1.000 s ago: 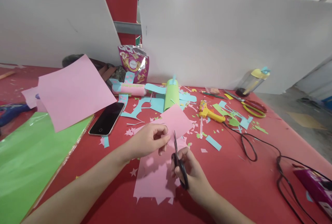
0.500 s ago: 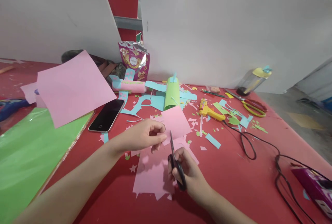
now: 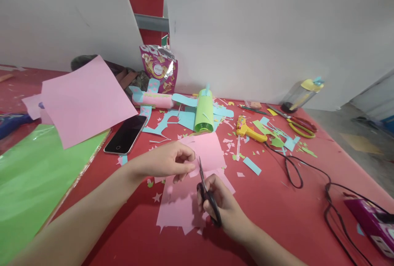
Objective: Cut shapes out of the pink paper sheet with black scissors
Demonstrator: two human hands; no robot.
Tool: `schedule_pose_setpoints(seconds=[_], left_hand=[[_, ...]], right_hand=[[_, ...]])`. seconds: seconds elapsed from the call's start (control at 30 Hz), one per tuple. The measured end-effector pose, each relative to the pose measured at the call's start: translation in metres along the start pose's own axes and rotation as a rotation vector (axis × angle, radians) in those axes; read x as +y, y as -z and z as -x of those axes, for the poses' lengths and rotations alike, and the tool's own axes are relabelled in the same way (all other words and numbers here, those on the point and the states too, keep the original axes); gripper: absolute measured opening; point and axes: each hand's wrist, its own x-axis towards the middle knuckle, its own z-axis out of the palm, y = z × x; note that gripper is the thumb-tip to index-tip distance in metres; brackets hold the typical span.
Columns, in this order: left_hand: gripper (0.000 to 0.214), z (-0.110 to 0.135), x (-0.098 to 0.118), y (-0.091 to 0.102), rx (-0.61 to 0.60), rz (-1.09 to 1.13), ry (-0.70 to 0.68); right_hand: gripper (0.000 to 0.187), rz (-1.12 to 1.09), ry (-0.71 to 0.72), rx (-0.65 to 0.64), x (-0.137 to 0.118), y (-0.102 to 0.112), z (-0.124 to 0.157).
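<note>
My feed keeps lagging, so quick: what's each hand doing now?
Left hand: closed, fingers pinching a piece of flat pink paper.
Right hand: closed, holding metal scissors with black handles.

Scissors (image 3: 203,182) in right grip (image 3: 227,205)

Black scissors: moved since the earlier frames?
Yes. The black scissors in the right hand have shifted slightly left in the view, farther from the yellow glue gun.
</note>
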Motion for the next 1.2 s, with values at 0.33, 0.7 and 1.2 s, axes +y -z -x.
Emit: schedule_pose_setpoints(seconds=[0.33, 0.7, 1.2], left_hand=[[0.024, 0.002, -0.002, 0.008, -0.089, 0.080, -0.016], [0.021, 0.006, -0.012, 0.020, -0.245, -0.034, 0.052], [0.019, 0.001, -0.011, 0.015, -0.282, -0.037, 0.065]], right_hand=[[0.025, 0.066, -0.056, 0.017, 0.001, 0.001, 0.002], [0.039, -0.041, -0.221, -0.002, -0.003, -0.002, -0.001], [0.038, -0.129, 0.022, 0.063, 0.006, 0.003, -0.006]])
